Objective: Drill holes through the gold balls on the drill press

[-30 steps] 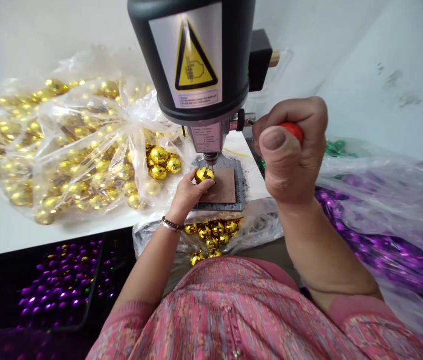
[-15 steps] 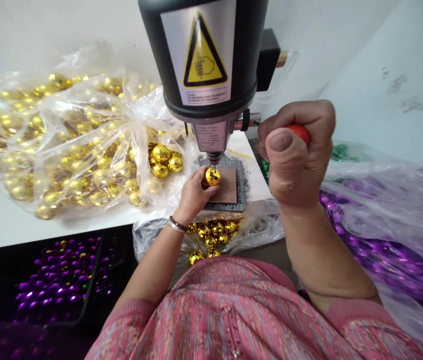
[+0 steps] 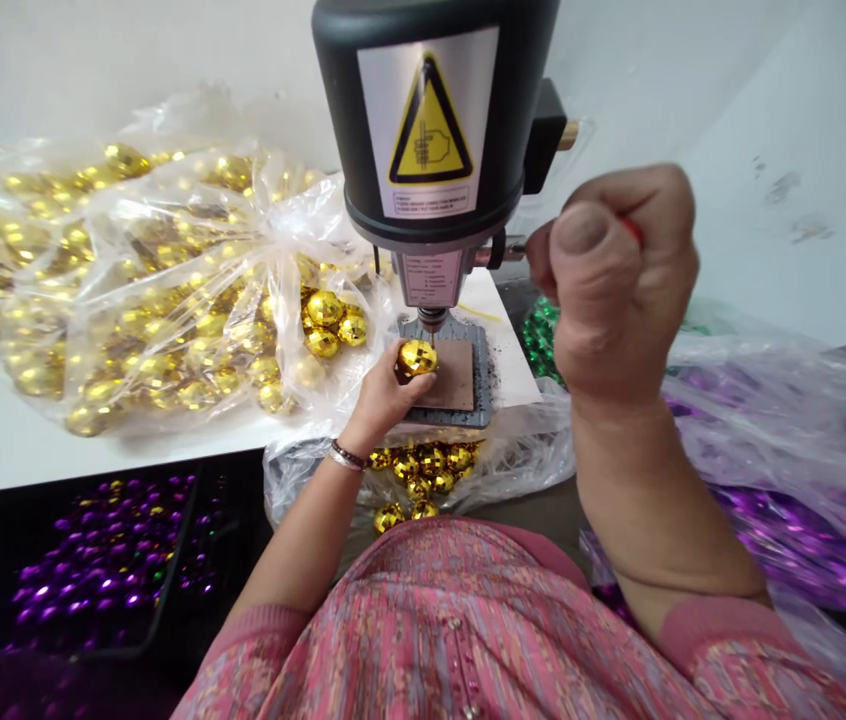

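Observation:
A shiny gold faceted ball sits between the thumb and fingers of my left hand, just left of the drill bit and over a brown board. That board lies on the grey base of a black drill press, which carries a yellow warning label. My right hand is wrapped round the red-knobbed lever at the machine's right side; most of the lever is hidden by the fingers.
A large clear bag of gold balls covers the table's left. More gold balls lie in plastic before my lap. Purple balls lie lower left; green balls and bagged purple ones are at right.
My right hand has moved up with the lever. My left hand has shifted the gold ball slightly left and down, away from the bit. The view has shifted a little.

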`<act>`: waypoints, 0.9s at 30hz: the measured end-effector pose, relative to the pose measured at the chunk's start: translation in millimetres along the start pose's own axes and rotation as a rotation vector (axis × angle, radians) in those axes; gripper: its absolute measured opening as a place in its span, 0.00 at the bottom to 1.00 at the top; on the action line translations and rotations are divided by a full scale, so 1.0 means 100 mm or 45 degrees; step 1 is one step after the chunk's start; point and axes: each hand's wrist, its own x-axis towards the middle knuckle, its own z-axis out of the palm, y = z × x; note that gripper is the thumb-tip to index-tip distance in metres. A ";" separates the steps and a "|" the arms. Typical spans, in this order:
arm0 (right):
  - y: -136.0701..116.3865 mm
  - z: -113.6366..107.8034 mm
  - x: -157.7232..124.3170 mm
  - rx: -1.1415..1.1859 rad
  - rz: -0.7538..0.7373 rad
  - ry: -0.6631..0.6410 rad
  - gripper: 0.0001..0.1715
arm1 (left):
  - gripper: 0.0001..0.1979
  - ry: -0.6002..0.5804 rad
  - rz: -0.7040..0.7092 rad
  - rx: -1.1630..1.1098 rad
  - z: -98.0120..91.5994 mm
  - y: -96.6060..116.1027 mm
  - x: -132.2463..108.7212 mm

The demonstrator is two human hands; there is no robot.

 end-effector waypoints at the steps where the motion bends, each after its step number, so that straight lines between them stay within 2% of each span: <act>1: -0.03 0.02 0.05 0.017 0.024 0.018 0.17 | 0.27 -0.009 -0.056 -0.132 -0.03 0.00 -0.01; 6: -0.12 0.13 0.27 0.063 0.099 0.124 0.17 | 0.35 -0.194 -0.333 -0.945 -0.21 -0.02 -0.04; 11: 0.00 0.13 0.55 -0.023 0.163 0.093 0.20 | 0.27 -0.266 -0.421 -1.281 -0.24 -0.02 -0.05; 17: 0.17 0.15 0.84 0.042 0.398 0.032 0.20 | 0.23 -0.268 -0.474 -1.266 -0.20 -0.04 -0.05; 24: 0.16 0.14 0.84 -0.008 0.427 0.078 0.21 | 0.28 -0.191 -0.423 -0.956 -0.10 0.04 -0.03; 27: 0.16 0.13 0.83 -0.010 0.431 0.073 0.27 | 0.29 -0.181 -0.379 -0.814 -0.05 0.09 -0.01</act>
